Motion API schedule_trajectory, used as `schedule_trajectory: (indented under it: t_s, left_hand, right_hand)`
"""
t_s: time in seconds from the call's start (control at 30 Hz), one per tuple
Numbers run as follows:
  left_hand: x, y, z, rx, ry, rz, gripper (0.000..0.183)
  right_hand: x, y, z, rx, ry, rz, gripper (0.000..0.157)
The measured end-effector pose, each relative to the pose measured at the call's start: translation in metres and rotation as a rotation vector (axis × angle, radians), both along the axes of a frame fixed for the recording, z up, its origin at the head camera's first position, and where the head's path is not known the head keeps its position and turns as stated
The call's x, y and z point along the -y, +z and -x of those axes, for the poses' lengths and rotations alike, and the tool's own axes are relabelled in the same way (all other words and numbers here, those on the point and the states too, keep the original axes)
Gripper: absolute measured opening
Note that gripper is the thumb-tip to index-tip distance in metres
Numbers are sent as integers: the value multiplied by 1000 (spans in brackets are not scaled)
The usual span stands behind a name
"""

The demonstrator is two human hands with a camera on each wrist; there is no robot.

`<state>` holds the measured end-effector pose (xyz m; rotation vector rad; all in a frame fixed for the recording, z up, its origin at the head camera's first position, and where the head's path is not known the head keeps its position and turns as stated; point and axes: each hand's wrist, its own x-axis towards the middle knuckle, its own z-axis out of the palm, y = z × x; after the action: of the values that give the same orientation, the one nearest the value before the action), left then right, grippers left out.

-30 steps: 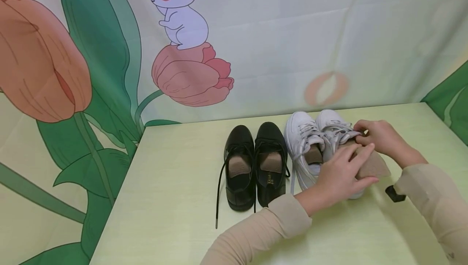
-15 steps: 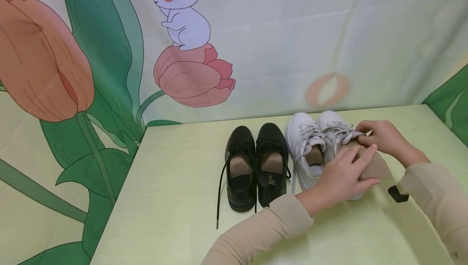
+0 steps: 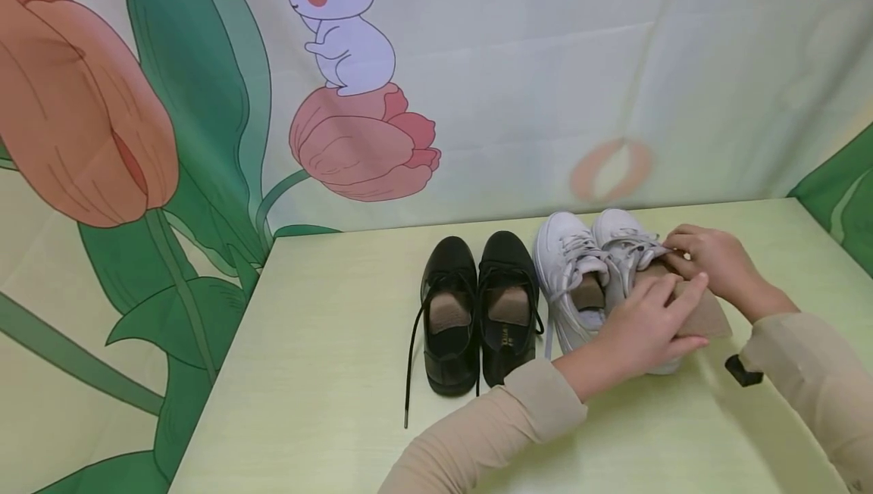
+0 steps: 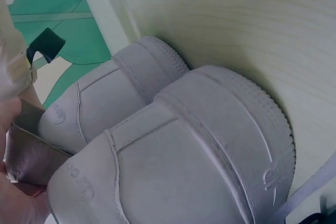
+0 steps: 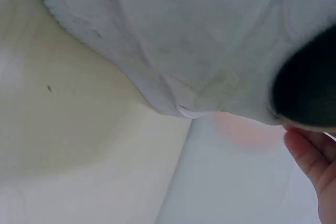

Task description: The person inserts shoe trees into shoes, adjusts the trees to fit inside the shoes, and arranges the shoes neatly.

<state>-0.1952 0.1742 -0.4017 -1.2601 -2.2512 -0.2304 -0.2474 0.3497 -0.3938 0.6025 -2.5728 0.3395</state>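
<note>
A pair of white lace-up sneakers stands side by side. Out of the right sneaker sticks a flat brown shoe insert, whose dark side shows in the right wrist view. My left hand holds this insert over the heel opening, thumb and fingers spread across it. At the shoe's tongue, my right hand pinches the edge with curled fingers. The left sneaker has a brown piece inside. In the left wrist view, both sneaker heels fill the middle.
Left of the sneakers stands a pair of black lace-up shoes, with brown pieces inside and a loose lace trailing forward. They share a pale green table. Behind it hangs a printed cloth. A black strap hangs at the right sleeve.
The right fingers have shifted slightly at the sneaker's tongue. The left hand keeps almost the same place on the insert. The head view has drifted a little.
</note>
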Motion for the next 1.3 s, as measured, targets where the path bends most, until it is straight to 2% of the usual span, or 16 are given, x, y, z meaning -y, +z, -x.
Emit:
schedule_trajectory:
  t_s: [0.1, 0.2, 0.33, 0.53, 0.73, 0.8, 0.87, 1.03, 1.1, 1.2, 1.3]
  left_hand:
    - [-1, -1, 0, 3, 1, -3, 68]
    - [-1, 0, 1, 17, 16, -7, 68]
    - [-1, 1, 0, 29, 27, -6, 68]
    - [-1, 5, 1, 24, 27, -13, 68]
    - [-2, 16, 2, 122, 30, 90, 69]
    - [-1, 20, 3, 135, 23, 118, 69]
    - [0, 23, 4, 113, 11, 141, 69]
    - [4, 28, 8, 95, -18, 175, 68]
    - [6, 28, 10, 121, -32, 178, 68]
    - [8, 28, 11, 142, -41, 182, 68]
    - [9, 25, 11, 133, -30, 177, 69]
  right_hand:
    - [1, 13, 3, -52, 16, 31, 7]
    - [4, 34, 5, -32, -16, 56, 10]
    - [4, 51, 4, 136, -83, 36, 15]
    - [-1, 40, -1, 384, -131, -28, 23]
    - [-6, 23, -3, 496, -154, -23, 26]
    - [-7, 19, -5, 492, -151, -14, 25]
    - [-8, 14, -6, 449, -140, -3, 23]
    - [-8, 5, -7, 247, -95, -33, 17]
    - [-7, 3, -6, 201, -95, -51, 16]
    - [-7, 2, -5, 199, -111, -52, 16]
    - [-8, 1, -4, 293, -139, -11, 14]
